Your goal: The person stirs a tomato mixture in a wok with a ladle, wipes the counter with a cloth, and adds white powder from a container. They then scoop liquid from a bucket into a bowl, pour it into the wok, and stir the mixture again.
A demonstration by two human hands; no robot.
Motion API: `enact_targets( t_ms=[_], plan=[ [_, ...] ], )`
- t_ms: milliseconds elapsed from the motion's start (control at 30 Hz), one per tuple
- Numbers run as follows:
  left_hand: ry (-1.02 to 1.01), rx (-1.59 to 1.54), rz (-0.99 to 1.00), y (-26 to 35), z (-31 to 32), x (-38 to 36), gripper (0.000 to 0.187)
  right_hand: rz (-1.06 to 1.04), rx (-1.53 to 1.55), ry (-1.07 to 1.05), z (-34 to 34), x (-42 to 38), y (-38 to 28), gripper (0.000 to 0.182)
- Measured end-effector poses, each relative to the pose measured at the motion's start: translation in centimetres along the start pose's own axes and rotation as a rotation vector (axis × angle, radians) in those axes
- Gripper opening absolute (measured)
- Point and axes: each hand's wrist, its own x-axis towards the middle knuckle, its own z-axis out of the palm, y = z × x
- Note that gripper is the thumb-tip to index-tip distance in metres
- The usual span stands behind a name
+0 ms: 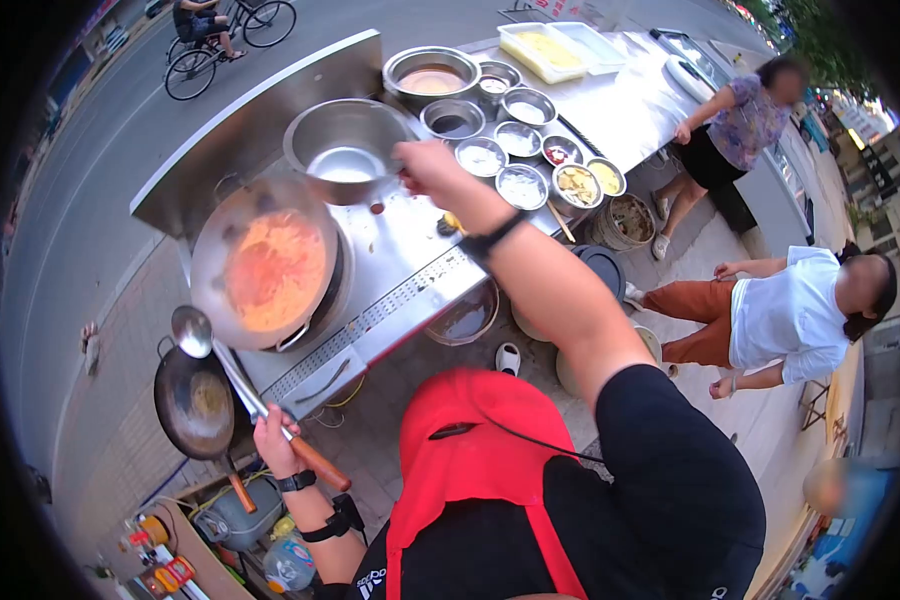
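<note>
- Left hand (278,443): fingers wrapped around the handle of a ladle (237,376), above the wooden grip end. The ladle's bowl is just beside the near left rim of the wok; contact cannot be confirmed.
- Right hand (432,170): arm extended; fingers curled tightly at the right side of a steel pot (315,135). Whether they grip rim or handle cannot be told.
- Pot: to the far right of the wok, overlapping its rim in view; whether it rests on the counter (410,245) cannot be told.
- Wok (213,250): at the counter's left end, holding orange-red food (280,270).
- Second wok (192,400): near left, beyond the counter's edge.
- Metal bowls (518,138): grouped right of the pot.
</note>
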Motion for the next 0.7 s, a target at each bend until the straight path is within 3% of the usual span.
enact_targets(
  t_ms=[167,333,400,433,567,700],
  plan=[
    [0.147,0.012,-0.032,-1.0,3.9,1.8,0.017,-0.017,0.043,0.281,-28.9,-2.4,-0.4,0.019],
    [0.345,-0.077,-0.126,-2.5,8.9,2.9,0.023,0.015,-0.117,0.585,-54.7,2.9,0.6,0.022],
    [0.47,-0.138,-0.151,-0.6,14.9,1.4,0.02,0.015,-0.255,0.724,-62.8,7.3,3.3,0.025],
    [0.482,-0.176,-0.124,-0.6,16.2,1.3,0.02,0.03,-0.312,0.765,-65.9,9.7,4.6,0.024],
    [0.522,-0.195,-0.001,0.0,19.7,0.3,0.016,0.131,-0.063,0.777,-71.7,19.1,8.1,0.021],
    [0.551,-0.216,0.02,0.3,21.8,-0.8,0.012,0.191,0.125,0.693,-71.3,25.7,10.3,0.02]
  ],
)
